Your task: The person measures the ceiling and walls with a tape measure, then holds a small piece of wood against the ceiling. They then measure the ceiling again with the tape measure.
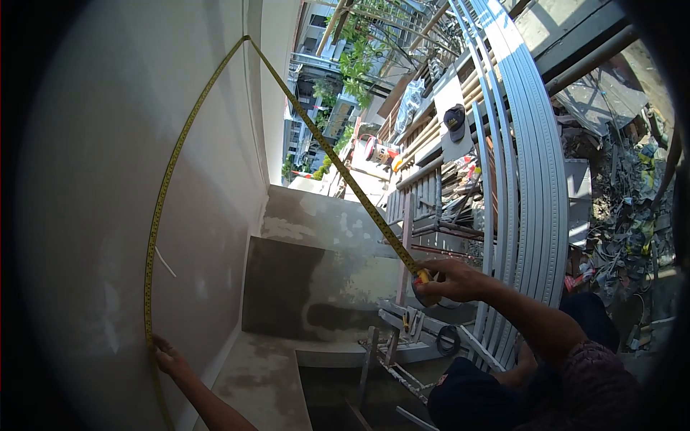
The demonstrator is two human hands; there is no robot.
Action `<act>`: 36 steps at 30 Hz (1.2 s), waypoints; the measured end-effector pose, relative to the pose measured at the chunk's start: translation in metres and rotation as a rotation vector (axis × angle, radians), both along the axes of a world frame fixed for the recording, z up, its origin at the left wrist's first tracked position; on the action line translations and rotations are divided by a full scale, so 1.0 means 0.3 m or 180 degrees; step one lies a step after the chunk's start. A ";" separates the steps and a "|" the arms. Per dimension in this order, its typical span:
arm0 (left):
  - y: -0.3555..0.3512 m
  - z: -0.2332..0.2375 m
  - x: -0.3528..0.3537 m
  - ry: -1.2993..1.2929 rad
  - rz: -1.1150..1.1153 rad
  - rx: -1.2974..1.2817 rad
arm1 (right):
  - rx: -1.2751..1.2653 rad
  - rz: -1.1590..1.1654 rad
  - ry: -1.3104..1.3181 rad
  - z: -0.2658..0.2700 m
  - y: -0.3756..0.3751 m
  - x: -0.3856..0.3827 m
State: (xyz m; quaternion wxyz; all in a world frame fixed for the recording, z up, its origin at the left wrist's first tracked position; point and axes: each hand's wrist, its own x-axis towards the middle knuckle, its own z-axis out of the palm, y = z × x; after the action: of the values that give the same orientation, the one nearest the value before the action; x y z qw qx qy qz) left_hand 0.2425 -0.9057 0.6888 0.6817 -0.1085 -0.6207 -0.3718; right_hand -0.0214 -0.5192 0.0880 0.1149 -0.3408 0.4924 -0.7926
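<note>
A yellow tape measure blade (pixel 172 154) runs out in a long length and is sharply folded near the top of the pale wall (pixel 108 179). My right hand (pixel 453 280) is closed around the tape measure's case (pixel 424 285), from which the blade slants up to the fold. From there the blade bows down along the wall to my left hand (pixel 167 357), whose fingers are closed at its edge by the wall. Past those fingers, the blade carries on down to the bottom of the view. A thin white piece (pixel 166 263) sticks out beside the blade.
Long pale metal strips (pixel 535 144) lie in a bundle on the right. A cap (pixel 454 122) rests on a board, near a paint bucket (pixel 379 149). Rubble (pixel 632 194) covers the ground at far right. A coil of dark cable (pixel 449 340) hangs near white-splashed bars.
</note>
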 end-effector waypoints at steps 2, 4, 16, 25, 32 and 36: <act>0.019 -0.010 -0.008 0.0030 0.0003 0.0077 | -0.0006 -0.0014 0.0017 0.005 0.009 0.009; 0.021 -0.011 -0.008 0.0060 0.0008 0.0151 | -0.0014 -0.0024 0.0033 0.003 0.008 0.015; -0.003 -0.004 0.006 -0.0013 0.0130 -0.0038 | 0.0006 0.0095 0.0054 -0.005 -0.010 0.019; -0.075 0.027 0.036 -0.0223 0.0361 -0.0125 | -0.0126 0.0287 -0.0160 -0.025 -0.009 0.080; -0.096 0.043 0.045 -0.0288 0.0230 -0.0276 | -0.0084 0.0262 -0.0161 -0.039 -0.015 0.087; -0.067 0.039 0.032 -0.0142 0.0178 -0.0010 | -0.0114 0.0155 0.0013 -0.066 -0.026 0.106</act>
State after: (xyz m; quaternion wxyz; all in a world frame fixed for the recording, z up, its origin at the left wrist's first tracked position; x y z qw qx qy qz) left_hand 0.2519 -0.9258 0.7006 0.6776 -0.0839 -0.6391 -0.3539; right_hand 0.0104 -0.5270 0.0681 0.1270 -0.3563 0.4699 -0.7975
